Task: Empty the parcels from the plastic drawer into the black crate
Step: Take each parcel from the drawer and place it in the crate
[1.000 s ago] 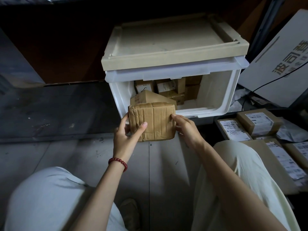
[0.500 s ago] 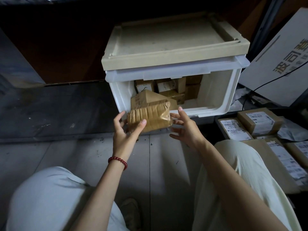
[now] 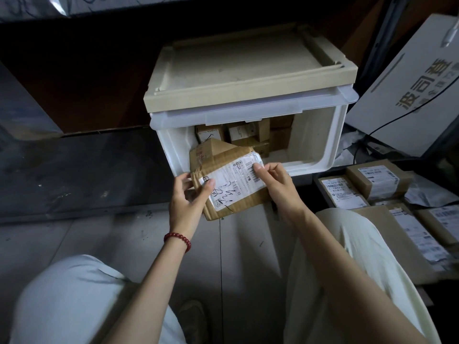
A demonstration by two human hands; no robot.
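A brown cardboard parcel (image 3: 246,197) with a white shipping label facing up sits in both my hands, just in front of the white plastic drawer (image 3: 320,145). My left hand (image 3: 188,202) grips its left edge, thumb on the label. My right hand (image 3: 275,182) holds its right side, thumb on the barcode. Another tilted parcel (image 3: 211,148) leans at the drawer's mouth behind it, and several small parcels (image 3: 248,132) lie deeper inside. The black crate (image 3: 316,178) at the right shows only its dark rim, with labelled parcels (image 3: 372,181) in it.
The drawer has a beige lid (image 3: 243,70). A big white printed carton (image 3: 409,88) leans at the right with a black cable across it. Grey floor (image 3: 111,234) lies below, and my knees in pale trousers fill the lower corners.
The parcel has been turned over in my hands: its taped plain side showed before, now the white label faces up. Both hands shifted their hold on it.
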